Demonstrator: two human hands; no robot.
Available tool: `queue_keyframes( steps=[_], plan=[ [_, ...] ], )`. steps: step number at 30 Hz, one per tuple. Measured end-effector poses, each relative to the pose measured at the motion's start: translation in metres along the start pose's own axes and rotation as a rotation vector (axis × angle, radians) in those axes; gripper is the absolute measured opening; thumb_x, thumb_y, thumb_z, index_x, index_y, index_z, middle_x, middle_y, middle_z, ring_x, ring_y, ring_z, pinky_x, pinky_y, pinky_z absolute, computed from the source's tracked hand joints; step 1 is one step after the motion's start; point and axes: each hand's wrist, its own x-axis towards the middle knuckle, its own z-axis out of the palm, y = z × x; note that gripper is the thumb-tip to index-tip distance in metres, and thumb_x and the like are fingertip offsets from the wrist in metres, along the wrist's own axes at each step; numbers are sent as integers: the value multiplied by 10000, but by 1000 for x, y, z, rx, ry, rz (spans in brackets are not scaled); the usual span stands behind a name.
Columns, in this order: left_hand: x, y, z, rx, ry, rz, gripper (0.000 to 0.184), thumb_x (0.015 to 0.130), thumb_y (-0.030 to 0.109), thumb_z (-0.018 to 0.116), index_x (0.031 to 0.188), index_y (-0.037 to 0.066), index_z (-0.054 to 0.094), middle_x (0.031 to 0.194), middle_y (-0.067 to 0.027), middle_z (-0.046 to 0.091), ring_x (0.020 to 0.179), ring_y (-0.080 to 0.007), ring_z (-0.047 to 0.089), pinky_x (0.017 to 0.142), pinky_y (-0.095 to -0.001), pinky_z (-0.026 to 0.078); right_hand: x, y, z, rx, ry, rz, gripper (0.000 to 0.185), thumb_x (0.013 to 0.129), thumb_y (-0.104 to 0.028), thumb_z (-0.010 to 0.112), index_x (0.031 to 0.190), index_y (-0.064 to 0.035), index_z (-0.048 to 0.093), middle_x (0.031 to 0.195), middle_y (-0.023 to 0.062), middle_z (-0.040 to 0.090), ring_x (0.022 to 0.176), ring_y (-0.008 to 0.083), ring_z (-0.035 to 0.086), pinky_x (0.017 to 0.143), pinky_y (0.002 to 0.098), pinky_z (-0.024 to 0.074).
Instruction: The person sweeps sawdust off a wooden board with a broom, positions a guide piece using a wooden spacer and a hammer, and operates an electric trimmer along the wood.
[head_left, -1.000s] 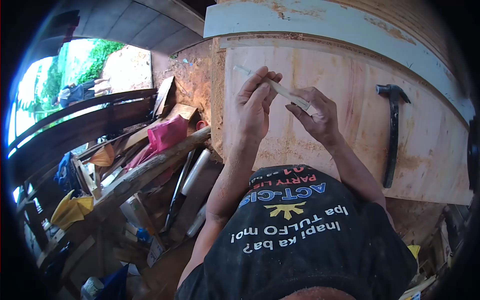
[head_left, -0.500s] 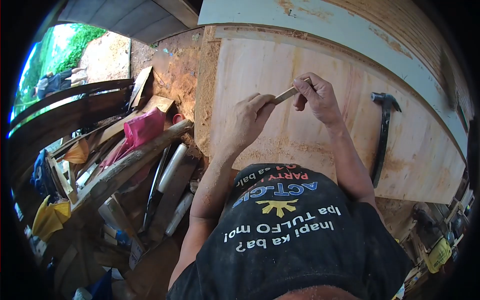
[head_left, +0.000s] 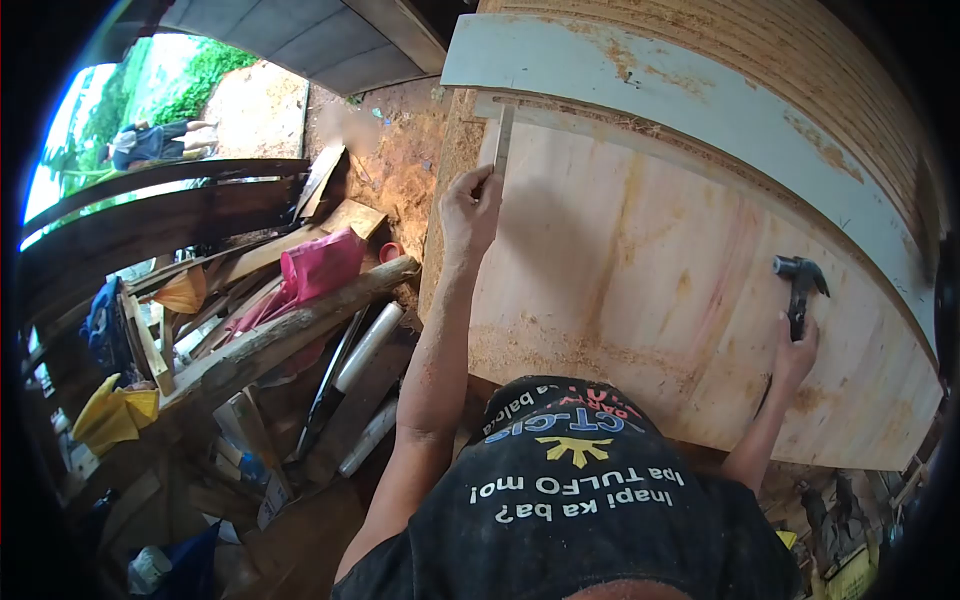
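Note:
My left hand point(head_left: 471, 212) is closed on a narrow light strip point(head_left: 503, 140), which points away from me near the left edge of the wooden panel point(head_left: 620, 260). The strip's far end reaches the panel's back left corner. On the right side of the panel, my right hand point(head_left: 796, 352) grips the handle of a black claw hammer point(head_left: 799, 280). The hammer's head points away from me. Sawdust lies over parts of the panel.
A pale board point(head_left: 700, 100) runs along the panel's far side. At left are scrap wood, a log point(head_left: 290, 325), a pink cloth point(head_left: 322, 268) and a yellow cloth point(head_left: 115, 413). Another person point(head_left: 155, 143) is outside at upper left.
My hands have moved apart. The left one has carried the strip to the back left, and the right one has let go of it and taken hold of the hammer.

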Motion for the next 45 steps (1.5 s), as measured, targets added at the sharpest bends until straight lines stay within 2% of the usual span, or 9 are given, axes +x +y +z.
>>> queue_keyframes(
  steps=[4, 10, 22, 25, 27, 28, 30, 35, 45],
  plan=[
    [12, 12, 10, 206, 45, 88, 234, 865, 149, 698, 1027, -16, 736, 867, -119, 693, 764, -187, 681, 722, -307, 519, 13, -17, -15, 2, -119, 0, 408, 862, -274, 745, 1161, -19, 633, 806, 71, 635, 730, 208, 630, 715, 332, 507],
    [34, 9, 3, 306, 25, 133, 249, 863, 174, 716, 1040, 1, 744, 848, -91, 700, 745, -146, 658, 711, -286, 514, 2, -72, -5, 977, -617, 310, 462, 894, -185, 680, 1289, -45, 487, 704, 3, 547, 491, 79, 518, 446, 204, 436],
    [31, 25, 2, 349, -10, 109, 229, 859, 122, 708, 1039, -17, 735, 862, -105, 701, 763, -156, 673, 728, -292, 525, -13, -237, 18, 880, -1174, -140, 481, 843, -72, 717, 1280, -2, 529, 919, 53, 628, 739, 119, 604, 624, 265, 516],
    [31, 25, 1, 388, -13, 137, 216, 858, 105, 703, 1033, -19, 733, 853, -107, 694, 764, -160, 674, 730, -293, 526, 19, -248, 12, 452, -1013, -593, 444, 846, -118, 729, 1244, 6, 575, 951, 83, 656, 759, 160, 619, 718, 308, 523],
    [33, 24, -1, 398, -25, 148, 209, 859, 100, 701, 1030, -15, 734, 842, -106, 687, 763, -163, 675, 731, -293, 524, 34, -256, 20, 561, -786, -610, 431, 858, -139, 720, 1243, -1, 582, 923, 65, 644, 715, 145, 594, 693, 309, 500],
    [33, 24, -3, 394, -40, 139, 205, 859, 99, 701, 1028, -12, 735, 835, -105, 683, 761, -166, 675, 731, -294, 522, 45, -265, 13, 639, -886, -292, 438, 872, -148, 714, 1258, -6, 561, 882, 43, 617, 671, 103, 567, 611, 267, 484],
    [36, 27, -4, 390, -50, 129, 200, 859, 101, 704, 1025, -7, 737, 821, -102, 674, 753, -171, 672, 727, -295, 517, 76, -269, 29, 929, -816, -239, 434, 931, -225, 679, 1276, -17, 518, 830, 16, 571, 610, 70, 537, 523, 219, 469],
    [35, 31, -2, 434, -35, 138, 188, 859, 105, 713, 1009, -4, 741, 798, -100, 659, 714, -183, 647, 706, -301, 503, 138, -315, 52, 1025, -651, -145, 264, 1005, -310, 576, 1049, -50, 561, 854, 36, 599, 573, 66, 544, 508, 227, 458],
    [30, 37, 5, 453, 4, 153, 172, 854, 92, 711, 982, -18, 737, 755, -88, 636, 665, -159, 595, 662, -287, 477, 159, -333, 88, 1072, -683, -159, 287, 971, -267, 602, 1154, -48, 577, 867, 41, 592, 597, 72, 576, 505, 228, 479]
  ],
)
